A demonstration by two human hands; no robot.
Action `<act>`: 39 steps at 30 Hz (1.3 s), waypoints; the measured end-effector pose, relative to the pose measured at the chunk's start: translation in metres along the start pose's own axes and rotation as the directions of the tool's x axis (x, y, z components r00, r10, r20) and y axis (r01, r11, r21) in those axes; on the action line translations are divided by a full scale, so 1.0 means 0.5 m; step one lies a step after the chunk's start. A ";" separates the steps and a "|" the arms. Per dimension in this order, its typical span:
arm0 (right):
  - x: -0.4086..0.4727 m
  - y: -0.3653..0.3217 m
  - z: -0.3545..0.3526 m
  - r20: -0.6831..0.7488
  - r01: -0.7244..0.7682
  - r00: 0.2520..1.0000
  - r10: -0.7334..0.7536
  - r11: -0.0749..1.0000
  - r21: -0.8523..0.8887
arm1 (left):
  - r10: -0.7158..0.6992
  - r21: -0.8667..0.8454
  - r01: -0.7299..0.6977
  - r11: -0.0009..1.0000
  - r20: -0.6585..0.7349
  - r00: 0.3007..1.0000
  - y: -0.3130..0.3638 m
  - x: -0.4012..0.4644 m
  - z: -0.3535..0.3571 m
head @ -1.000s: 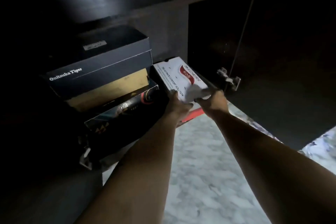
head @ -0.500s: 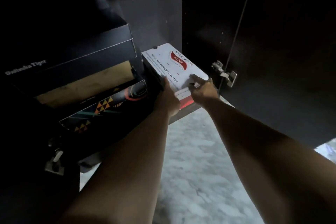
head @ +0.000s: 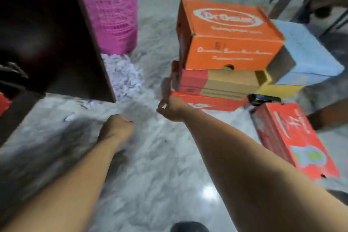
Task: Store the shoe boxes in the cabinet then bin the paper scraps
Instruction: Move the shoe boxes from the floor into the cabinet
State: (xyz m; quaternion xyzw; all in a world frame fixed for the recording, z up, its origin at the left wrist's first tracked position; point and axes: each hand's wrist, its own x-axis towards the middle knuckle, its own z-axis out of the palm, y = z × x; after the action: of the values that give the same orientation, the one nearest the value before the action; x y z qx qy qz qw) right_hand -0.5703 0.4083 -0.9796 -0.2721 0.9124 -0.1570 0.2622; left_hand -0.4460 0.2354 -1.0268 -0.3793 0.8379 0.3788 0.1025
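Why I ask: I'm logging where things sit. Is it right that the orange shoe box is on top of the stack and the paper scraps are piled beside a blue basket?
Not quite: the basket is pink, not blue, as the head view shows. The rest holds: the orange shoe box sits on top of the stack, and the paper scraps are piled on the floor beside that basket.

Blurred view, stacked shoe boxes point(head: 228, 43), pink basket point(head: 111, 11), paper scraps point(head: 124, 79), seemingly empty hands.

One head-worn camera looks steeply down over both forearms at the floor point(head: 150, 156), close above the right hand point(head: 170, 108).
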 end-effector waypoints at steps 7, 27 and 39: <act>-0.275 0.454 -0.166 -0.334 -0.506 0.804 0.493 0.861 0.053 | 0.290 -0.078 -0.281 0.957 0.346 0.892 0.373 -0.154 0.335; -0.410 0.694 -0.009 0.142 -0.556 0.808 0.572 0.662 0.503 | -0.064 -0.261 0.285 0.922 0.624 0.779 0.398 -0.234 0.550; -0.128 -0.025 0.172 0.239 0.205 0.925 -0.295 0.918 0.338 | -0.349 -0.416 0.570 0.709 0.496 0.795 -0.194 -0.217 -0.165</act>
State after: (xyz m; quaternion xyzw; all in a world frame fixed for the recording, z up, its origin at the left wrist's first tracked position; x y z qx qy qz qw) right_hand -0.4708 0.4229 -1.0192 -0.3632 0.7867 -0.2884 0.4074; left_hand -0.2923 0.1961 -0.9739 -0.5112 0.5332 0.6284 0.2437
